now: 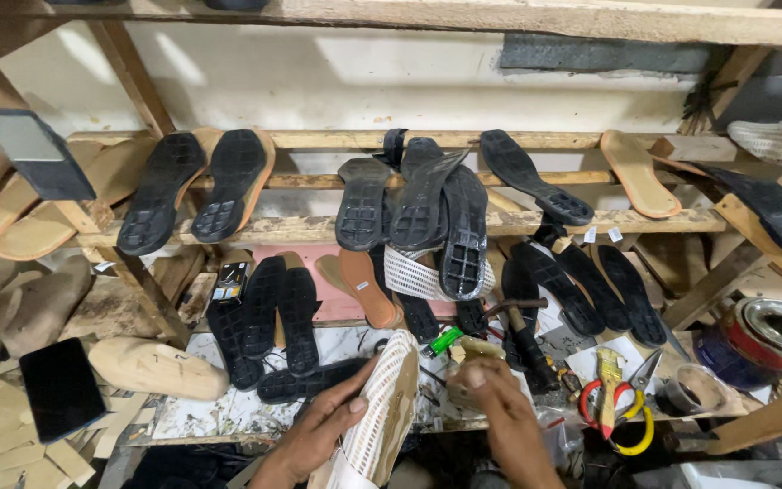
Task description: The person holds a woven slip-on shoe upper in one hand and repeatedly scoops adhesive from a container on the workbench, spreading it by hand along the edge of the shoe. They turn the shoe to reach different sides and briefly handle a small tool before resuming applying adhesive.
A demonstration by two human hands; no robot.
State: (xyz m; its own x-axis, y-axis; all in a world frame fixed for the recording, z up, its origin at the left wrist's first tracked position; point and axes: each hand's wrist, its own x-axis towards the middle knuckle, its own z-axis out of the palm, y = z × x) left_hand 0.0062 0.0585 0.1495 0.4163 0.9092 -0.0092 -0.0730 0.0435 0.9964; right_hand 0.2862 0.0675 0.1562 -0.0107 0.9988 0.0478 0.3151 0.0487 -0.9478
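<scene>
While left hand (323, 426) grips white mesh upper (389, 407) | right hand (491, 385) clasps tan piece (471, 349) | black-yellow packet (231, 281) behind

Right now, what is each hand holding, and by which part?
The left hand grips the white woven mesh shoe upper along its left edge. The right hand closes around a small tan object; what it is cannot be told.

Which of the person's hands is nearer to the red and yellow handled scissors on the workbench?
Right. The right hand is just left of the scissors, beside them on the bench. The left hand is farther left, holding the white mesh shoe piece.
</scene>
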